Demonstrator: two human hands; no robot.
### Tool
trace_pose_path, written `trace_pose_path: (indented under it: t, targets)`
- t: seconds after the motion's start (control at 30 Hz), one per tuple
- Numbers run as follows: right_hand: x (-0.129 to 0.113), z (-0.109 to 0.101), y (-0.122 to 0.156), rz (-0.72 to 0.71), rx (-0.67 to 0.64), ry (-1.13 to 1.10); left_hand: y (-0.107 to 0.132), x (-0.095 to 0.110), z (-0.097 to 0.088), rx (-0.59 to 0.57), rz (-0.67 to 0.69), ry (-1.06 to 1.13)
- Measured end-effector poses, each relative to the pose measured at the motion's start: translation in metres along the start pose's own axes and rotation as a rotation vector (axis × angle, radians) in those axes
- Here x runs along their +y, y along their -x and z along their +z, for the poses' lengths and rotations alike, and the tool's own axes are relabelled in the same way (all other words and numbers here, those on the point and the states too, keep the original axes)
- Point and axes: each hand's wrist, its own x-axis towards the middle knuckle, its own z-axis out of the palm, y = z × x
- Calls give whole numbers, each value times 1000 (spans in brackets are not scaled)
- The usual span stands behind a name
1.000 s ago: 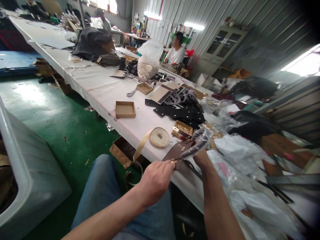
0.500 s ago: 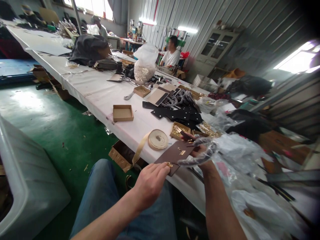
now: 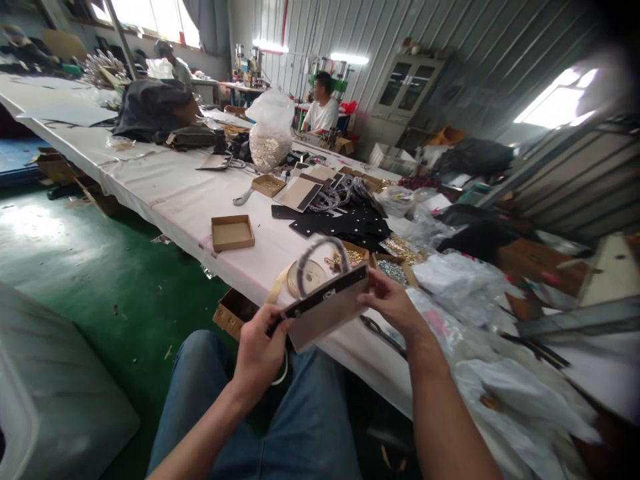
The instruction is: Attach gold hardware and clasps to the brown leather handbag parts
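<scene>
Between my two hands is a flat bag panel (image 3: 327, 317), its pale backing facing me and a black strip along its upper edge. A plastic-wrapped handle (image 3: 303, 257) arches up from that edge. My left hand (image 3: 263, 343) pinches the panel's left end, thumb on the near face. At the right end, the fingers of my right hand (image 3: 393, 300) are closed on the panel's upper corner. Behind the panel lies a roll of cream tape (image 3: 311, 275), partly covered by it. Boxes of gold hardware (image 3: 356, 256) and silver hardware (image 3: 393, 271) sit just beyond.
A shallow cardboard box (image 3: 233, 233) stands on the white-covered table (image 3: 175, 207). Black pieces (image 3: 340, 228) and more panels (image 3: 299, 192) are piled farther back. Plastic bags (image 3: 460, 287) crowd the right side. A grey bin (image 3: 65, 387) is at my left. A person (image 3: 323, 113) sits across the table.
The panel has been turned from its brown face with gold fittings to its pale back, handle now upward. My left hand has shifted left, from the gold fitting to the panel's end.
</scene>
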Motion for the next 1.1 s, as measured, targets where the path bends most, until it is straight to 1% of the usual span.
trace_pose_path:
  t: [0.03, 0.1, 0.2, 0.27, 0.43, 0.53, 0.67, 0.77, 0.87, 0.9, 0.97, 1.03, 1.1]
  targets:
    - [-2, -1, -1, 27, -20, -22, -9, 3, -5, -13, -57, 63]
    - [-7, -3, -1, 100, -41, -61, -26, 9, -14, -74, -142, 199]
    - [-10, -2, 0, 189, 8, -146, -43, 14, -24, -168, -222, 327]
    - [-8, 1, 0, 238, 44, -229, -48, 16, -29, -216, -252, 358]
    - [0, 17, -5, 314, 16, -387, -51, 14, -43, -304, -326, 336]
    - [5, 28, -2, 329, 22, -403, -48, 8, -56, -345, -353, 295]
    - [13, 42, 25, 325, 30, -351, -28, -9, -69, -382, -414, 276]
    - [22, 49, 50, 325, 33, -306, -8, -25, -70, -394, -463, 310]
    - [28, 56, 59, 355, 52, -297, 2, -32, -68, -353, -499, 305]
    - [29, 59, 57, 365, 62, -296, 1, -30, -68, -336, -508, 292]
    - [29, 63, 45, 368, 86, -278, -9, -19, -71, -312, -525, 253]
    - [28, 68, 23, 321, 128, -218, -30, -2, -77, -305, -526, 212]
    - [28, 72, -4, 226, 196, -100, -60, 14, -82, -306, -501, 186]
